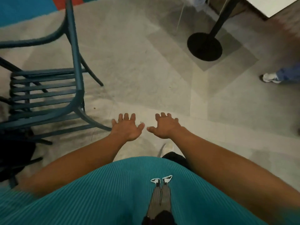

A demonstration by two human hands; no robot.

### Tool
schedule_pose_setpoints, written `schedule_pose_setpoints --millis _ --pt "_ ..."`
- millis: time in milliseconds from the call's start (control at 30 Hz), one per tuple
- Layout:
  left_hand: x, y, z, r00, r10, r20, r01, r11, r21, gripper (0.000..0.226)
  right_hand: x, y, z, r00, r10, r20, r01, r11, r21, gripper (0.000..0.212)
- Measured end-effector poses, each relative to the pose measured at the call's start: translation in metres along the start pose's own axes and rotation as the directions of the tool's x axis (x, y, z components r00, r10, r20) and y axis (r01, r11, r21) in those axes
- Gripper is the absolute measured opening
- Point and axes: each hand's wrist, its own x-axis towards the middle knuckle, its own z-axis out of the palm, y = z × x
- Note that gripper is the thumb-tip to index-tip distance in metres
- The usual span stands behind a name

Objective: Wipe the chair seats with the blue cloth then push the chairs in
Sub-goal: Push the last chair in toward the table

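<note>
Head view looks straight down over a teal ribbed shirt [100,192] at both arms stretched forward over the pale tiled floor [146,70]. The left hand [128,127] and right hand [164,126] hover side by side, palms down, fingers spread wide and holding nothing (thumbs point toward each other, nearly meeting). The blue slatted chair [48,95] stands to the left, one curved leg ending just beside the left hand. A black round table base [204,47] sits well apart at upper right, and a white shoe [270,77] shows at the right edge.
</note>
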Motion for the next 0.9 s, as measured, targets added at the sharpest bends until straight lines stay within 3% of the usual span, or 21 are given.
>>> schedule_pose_setpoints --millis 200,367,433,500,567,633,700,733,800,900 --pt "0.084 0.009 -0.041 0.962 -0.271 0.043 0.275 0.944 -0.184 0.079 0.121 0.014 -0.087 0.975 -0.209 0.076 0.220 0.952 -0.212 0.085" --pt "0.130 0.028 -0.094 0.854 -0.516 0.069 0.501 0.780 -0.376 0.079 0.200 0.001 -0.173 0.899 -0.395 0.188 0.437 0.816 -0.378 0.085" --pt "0.145 0.028 -0.123 0.802 -0.597 0.030 0.542 0.705 -0.458 0.078 0.229 -0.019 -0.211 0.854 -0.474 0.214 0.517 0.726 -0.454 0.086" --pt "0.154 0.024 -0.157 0.739 -0.666 -0.099 0.542 0.675 -0.500 0.078 0.251 -0.052 -0.247 0.795 -0.564 0.221 0.589 0.636 -0.498 0.087" --pt "0.158 0.010 -0.190 0.617 -0.719 -0.318 0.527 0.679 -0.511 0.080 0.267 -0.093 -0.281 0.683 -0.708 0.179 0.677 0.522 -0.519 0.086" --pt "0.161 -0.013 -0.220 0.423 -0.755 -0.501 0.528 0.655 -0.541 0.088 0.280 -0.135 -0.310 0.490 -0.869 0.068 0.754 0.383 -0.533 0.083" --pt "0.163 -0.041 -0.240 0.234 -0.797 -0.556 0.532 0.584 -0.613 0.102 0.291 -0.177 -0.332 0.297 -0.955 -0.022 0.813 0.265 -0.518 0.088" --pt "0.164 -0.055 -0.245 0.183 -0.826 -0.533 0.539 0.538 -0.648 0.108 0.297 -0.196 -0.341 0.220 -0.975 -0.031 0.830 0.204 -0.519 0.092" --pt "0.170 -0.081 -0.247 0.162 -0.891 -0.423 0.587 0.432 -0.685 0.120 0.313 -0.231 -0.351 0.126 -0.991 0.038 0.821 0.083 -0.565 0.104" --pt "0.175 -0.105 -0.237 0.199 -0.957 -0.209 0.656 0.289 -0.697 0.128 0.337 -0.266 -0.354 0.107 -0.975 0.197 0.799 -0.034 -0.601 0.115"
